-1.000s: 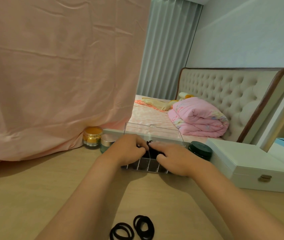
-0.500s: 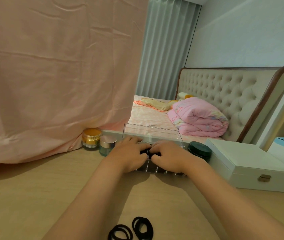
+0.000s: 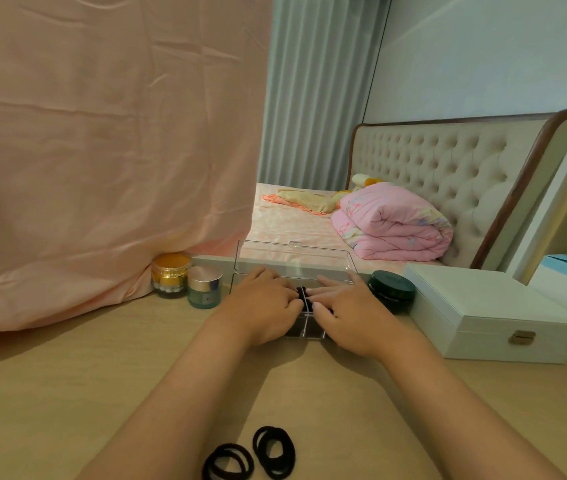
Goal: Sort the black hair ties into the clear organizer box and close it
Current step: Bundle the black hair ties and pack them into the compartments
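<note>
Right at the near edge of the tabletop (image 3: 67, 393), two little bunches of black hair ties (image 3: 272, 429) sit loose, not sorted yet and well apart from the box. Further out, both forearms reach to the clear organizer box (image 3: 306, 330). The left hand (image 3: 263, 303) and right hand (image 3: 348, 308) lie palm-down over its compartments, fingers pretty much straight, tips meeting where a black tie (image 3: 301, 292) peeks out between them. Looks to me like they're pressing that tie down into a slot rather than gripping it, though whatever's under the palms is hidden. The lid (image 3: 292, 259) stands open, upright just behind the hands. So I'd call this mid-sort: closing isn't started. Next move probably means lifting a hand off, reaching back for a near bunch, pinching it up and finding a free compartment. Flanking the box are a gold jar (image 3: 170, 279) and silver-capped jar (image 3: 205, 286) on the left, and a dark green jar (image 3: 392, 291) and white case (image 3: 489, 313) on the right. Beyond that, a pink sheet (image 3: 102, 150) hangs down, and a bed (image 3: 292, 223) holds a folded pink quilt (image 3: 393, 226).
</note>
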Action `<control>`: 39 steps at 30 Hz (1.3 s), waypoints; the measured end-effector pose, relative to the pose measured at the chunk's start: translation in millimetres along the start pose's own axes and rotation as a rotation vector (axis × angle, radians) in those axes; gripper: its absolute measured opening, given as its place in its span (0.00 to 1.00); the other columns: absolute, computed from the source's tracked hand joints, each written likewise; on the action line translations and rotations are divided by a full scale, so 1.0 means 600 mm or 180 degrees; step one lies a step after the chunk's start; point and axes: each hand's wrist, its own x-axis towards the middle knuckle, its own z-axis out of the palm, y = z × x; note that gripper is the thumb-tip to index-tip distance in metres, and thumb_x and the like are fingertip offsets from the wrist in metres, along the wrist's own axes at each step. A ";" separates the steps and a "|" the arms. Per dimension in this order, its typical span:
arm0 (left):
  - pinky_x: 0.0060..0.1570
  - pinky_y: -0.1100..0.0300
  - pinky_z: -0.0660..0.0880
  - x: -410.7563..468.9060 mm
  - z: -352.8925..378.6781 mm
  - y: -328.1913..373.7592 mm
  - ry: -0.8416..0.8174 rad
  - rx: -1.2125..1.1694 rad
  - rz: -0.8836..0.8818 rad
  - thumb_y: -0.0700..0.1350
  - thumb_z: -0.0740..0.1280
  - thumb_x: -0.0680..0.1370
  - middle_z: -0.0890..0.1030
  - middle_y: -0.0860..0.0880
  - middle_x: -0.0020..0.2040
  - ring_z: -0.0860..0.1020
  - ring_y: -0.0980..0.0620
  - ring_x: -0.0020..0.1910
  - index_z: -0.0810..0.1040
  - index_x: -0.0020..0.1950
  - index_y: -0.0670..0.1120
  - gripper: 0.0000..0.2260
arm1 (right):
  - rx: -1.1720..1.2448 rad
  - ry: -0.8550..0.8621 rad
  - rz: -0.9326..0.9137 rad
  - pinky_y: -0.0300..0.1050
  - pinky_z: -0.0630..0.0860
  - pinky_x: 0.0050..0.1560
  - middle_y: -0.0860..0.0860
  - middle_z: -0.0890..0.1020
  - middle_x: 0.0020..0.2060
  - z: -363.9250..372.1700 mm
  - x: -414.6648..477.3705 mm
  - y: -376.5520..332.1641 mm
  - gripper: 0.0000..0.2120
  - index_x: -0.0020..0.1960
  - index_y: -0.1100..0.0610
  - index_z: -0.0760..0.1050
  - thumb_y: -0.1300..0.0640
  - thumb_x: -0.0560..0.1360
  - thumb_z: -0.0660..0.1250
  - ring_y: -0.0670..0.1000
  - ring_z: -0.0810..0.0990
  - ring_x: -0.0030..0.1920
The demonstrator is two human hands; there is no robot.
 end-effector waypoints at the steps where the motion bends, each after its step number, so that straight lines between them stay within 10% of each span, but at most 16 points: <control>1: 0.76 0.53 0.53 0.001 0.001 0.003 0.0007 0.0048 0.0021 0.52 0.49 0.83 0.77 0.55 0.69 0.67 0.53 0.67 0.81 0.65 0.54 0.22 | -0.0164 -0.0104 -0.0038 0.54 0.34 0.79 0.43 0.76 0.71 0.004 0.002 -0.004 0.22 0.67 0.48 0.80 0.50 0.83 0.50 0.43 0.59 0.79; 7: 0.66 0.55 0.66 -0.006 -0.002 0.002 0.0335 -0.0473 -0.0078 0.49 0.57 0.82 0.80 0.53 0.62 0.71 0.52 0.61 0.79 0.66 0.52 0.16 | 0.0115 -0.0064 0.0004 0.55 0.53 0.80 0.50 0.85 0.52 0.012 0.012 -0.001 0.22 0.43 0.55 0.82 0.51 0.81 0.50 0.47 0.74 0.69; 10: 0.66 0.56 0.70 -0.009 -0.006 0.001 0.0536 -0.1033 -0.0180 0.45 0.62 0.81 0.76 0.53 0.67 0.73 0.53 0.65 0.73 0.72 0.51 0.19 | 0.0556 0.0328 0.0003 0.51 0.75 0.65 0.49 0.84 0.61 0.001 0.002 0.006 0.15 0.55 0.54 0.85 0.54 0.80 0.59 0.49 0.81 0.59; 18: 0.70 0.53 0.61 -0.008 -0.015 0.005 0.0180 -0.0405 -0.0183 0.47 0.59 0.82 0.78 0.56 0.67 0.68 0.54 0.68 0.79 0.67 0.55 0.17 | 0.1068 0.0819 0.0308 0.37 0.69 0.66 0.44 0.80 0.67 -0.028 -0.009 0.015 0.21 0.69 0.48 0.77 0.58 0.78 0.63 0.43 0.76 0.66; 26: 0.62 0.59 0.68 -0.016 -0.025 0.004 0.0522 -0.1037 -0.0278 0.47 0.62 0.81 0.75 0.56 0.68 0.70 0.56 0.67 0.78 0.68 0.55 0.16 | 0.0243 0.0181 -0.0063 0.51 0.54 0.80 0.45 0.82 0.64 -0.007 -0.013 0.007 0.21 0.60 0.50 0.84 0.51 0.76 0.56 0.43 0.72 0.70; 34: 0.51 0.61 0.73 -0.060 -0.074 0.026 0.0721 -0.0990 -0.0292 0.47 0.66 0.78 0.76 0.58 0.55 0.74 0.58 0.54 0.79 0.57 0.56 0.09 | 0.0971 0.0746 0.0063 0.44 0.78 0.52 0.41 0.82 0.48 -0.061 -0.034 -0.023 0.15 0.57 0.48 0.85 0.57 0.77 0.63 0.43 0.80 0.47; 39: 0.38 0.65 0.68 -0.123 -0.126 0.054 -0.0556 -0.0933 -0.0497 0.43 0.64 0.78 0.76 0.59 0.40 0.75 0.60 0.40 0.77 0.46 0.56 0.08 | 0.0797 -0.0131 -0.0115 0.36 0.75 0.43 0.36 0.79 0.39 -0.073 -0.072 -0.084 0.14 0.57 0.44 0.84 0.55 0.77 0.64 0.37 0.78 0.38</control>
